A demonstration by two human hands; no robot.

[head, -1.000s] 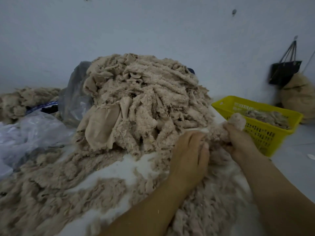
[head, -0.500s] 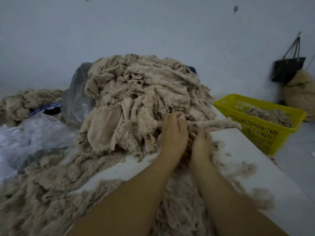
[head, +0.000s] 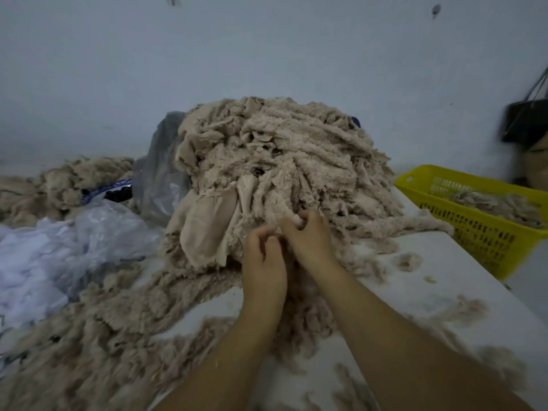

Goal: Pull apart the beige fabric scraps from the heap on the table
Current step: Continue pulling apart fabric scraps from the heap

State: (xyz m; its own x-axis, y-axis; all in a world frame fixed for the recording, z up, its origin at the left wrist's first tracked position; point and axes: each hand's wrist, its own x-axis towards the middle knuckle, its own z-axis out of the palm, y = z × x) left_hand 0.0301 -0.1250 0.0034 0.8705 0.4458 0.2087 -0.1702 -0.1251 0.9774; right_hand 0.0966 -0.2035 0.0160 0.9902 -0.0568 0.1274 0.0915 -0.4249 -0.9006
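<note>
At heap (head: 281, 149) front on table (head: 444, 277): left grip (head: 264, 262), right grip (head: 308, 241) side by side, both pinching beige scraps (head: 278, 230).

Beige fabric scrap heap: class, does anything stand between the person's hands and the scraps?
Nothing visible does. The left hand and right hand grip scraps at the front of the heap of beige fabric scraps. The clear plastic bags lie to its left, the yellow plastic basket to its right.
</note>
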